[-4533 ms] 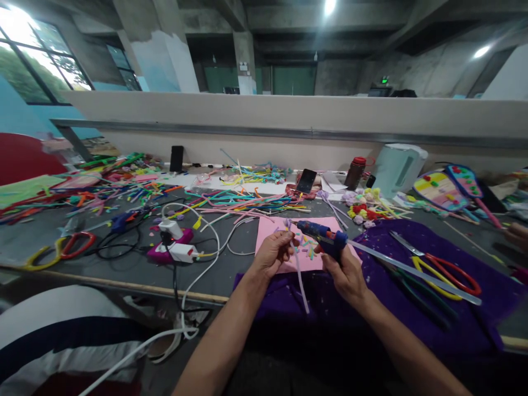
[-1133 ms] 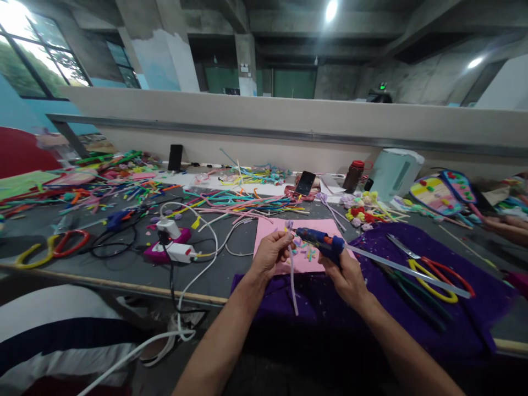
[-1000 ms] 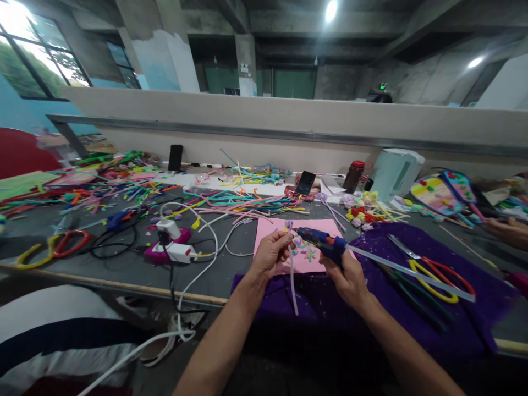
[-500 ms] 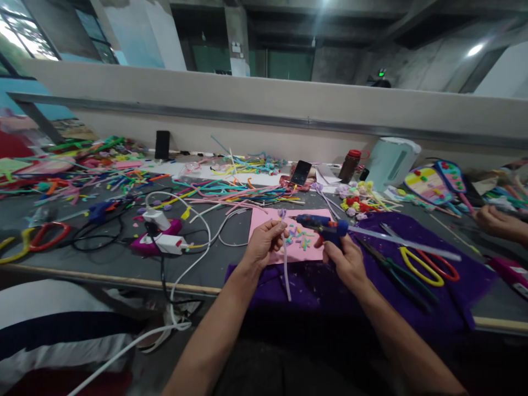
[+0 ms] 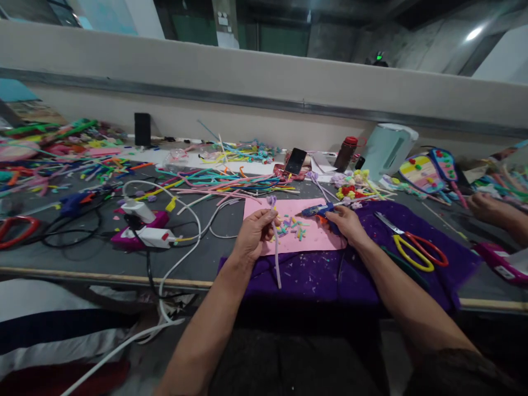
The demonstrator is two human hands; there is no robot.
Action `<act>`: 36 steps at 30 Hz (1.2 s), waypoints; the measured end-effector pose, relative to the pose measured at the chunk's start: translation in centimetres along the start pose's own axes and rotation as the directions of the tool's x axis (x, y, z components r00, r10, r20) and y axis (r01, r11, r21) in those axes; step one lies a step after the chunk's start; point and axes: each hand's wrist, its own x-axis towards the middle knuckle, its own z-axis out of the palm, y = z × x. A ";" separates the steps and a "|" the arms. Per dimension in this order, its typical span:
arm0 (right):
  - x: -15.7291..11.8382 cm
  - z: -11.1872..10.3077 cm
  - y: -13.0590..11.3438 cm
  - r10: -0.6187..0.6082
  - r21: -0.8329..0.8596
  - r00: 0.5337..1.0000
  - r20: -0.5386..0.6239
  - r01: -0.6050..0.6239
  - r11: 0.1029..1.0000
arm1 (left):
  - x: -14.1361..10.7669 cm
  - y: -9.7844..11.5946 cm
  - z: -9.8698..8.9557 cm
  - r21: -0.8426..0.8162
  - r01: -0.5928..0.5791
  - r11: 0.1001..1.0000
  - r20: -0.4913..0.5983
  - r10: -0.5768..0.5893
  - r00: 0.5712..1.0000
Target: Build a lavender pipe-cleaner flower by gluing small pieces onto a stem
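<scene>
My left hand (image 5: pixel 253 234) pinches a pale lilac pipe-cleaner flower (image 5: pixel 277 258). Its small purple head stands above my fingertips, and the stem hangs down past the sheet's front edge. At the right side of the pink sheet (image 5: pixel 256 205), my right hand (image 5: pixel 350 224) is closed on a blue hot glue gun (image 5: pixel 315 210), whose nozzle points left. My fingers and palm cover most of its rear and handle. Between both hands, short cut pieces of coloured pipe cleaner (image 5: pixel 295 228) are scattered over the sheet.
Scissors (image 5: pixel 412 250) with red and yellow handles lie on a purple cloth (image 5: pixel 371 264). Left of it sit a power strip (image 5: pixel 144 234) and a looping white cable (image 5: pixel 200 220). Pipe-cleaner stems (image 5: pixel 231 179), a bottle (image 5: pixel 345 154) and a kettle (image 5: pixel 390 148) stand behind. A co-worker's hand (image 5: pixel 489 209) is at right.
My right hand has lowered and levelled the glue gun toward the pink sheet, shifting its grip forward. The left hand still holds the flower. The view has tilted down.
</scene>
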 end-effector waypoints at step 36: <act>-0.8 0.1 -2.4 -0.445 -0.381 0.698 0.561 0.695 0.609 | -0.2 -0.2 0.3 0.040 -0.043 0.998 0.052 0.041 0.998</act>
